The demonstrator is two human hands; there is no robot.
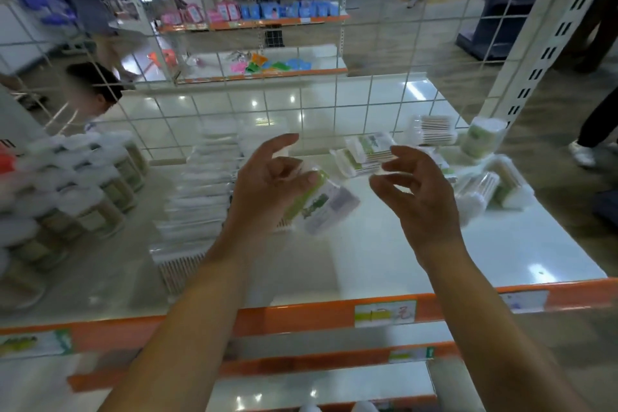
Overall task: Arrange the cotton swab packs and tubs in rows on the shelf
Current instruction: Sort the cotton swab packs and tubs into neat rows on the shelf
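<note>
My left hand (267,174) holds a clear cotton swab pack with a green label (322,207) above the white shelf (401,254), thumb on its upper end. My right hand (419,191) hovers just right of the pack, fingers loosely curled and holding nothing. A row of flat swab packs (200,197) lies left of my left hand. Round tubs (83,191) stand in rows at the far left. Loose packs (368,152) and tubs (481,137) lie scattered at the shelf's back right.
A white wire grid (301,104) backs the shelf. An orange price rail (301,314) runs along the front edge, with a lower shelf beneath. A white upright post (535,53) stands at the right. People stand beyond the grid and at the right.
</note>
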